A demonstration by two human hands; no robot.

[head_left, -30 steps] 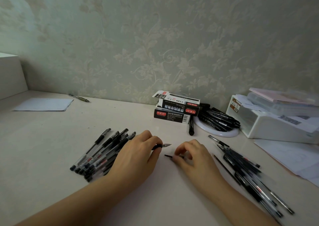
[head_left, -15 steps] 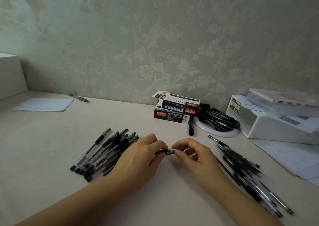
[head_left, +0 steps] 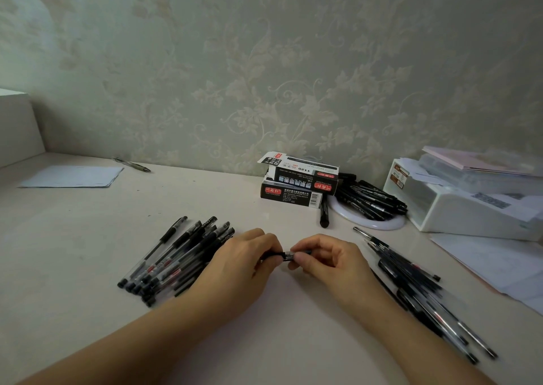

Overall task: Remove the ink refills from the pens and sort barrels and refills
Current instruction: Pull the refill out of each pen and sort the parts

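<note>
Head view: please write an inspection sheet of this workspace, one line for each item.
Surface: pale desk against a wall with floral wallpaper.
Job's things: pile of capped pens left of the hands; blurred pile of dark pens or parts to the right; one pen held between both hands.
Clutter: two stacked pen boxes; black markers on a white ring; white container with papers; paper sheet; lone pen by the wall.
Grippers: left hand and right hand each pinch the pen with curled fingers.
Cables: nothing seen.
Surroundings: white block at far left.
</note>
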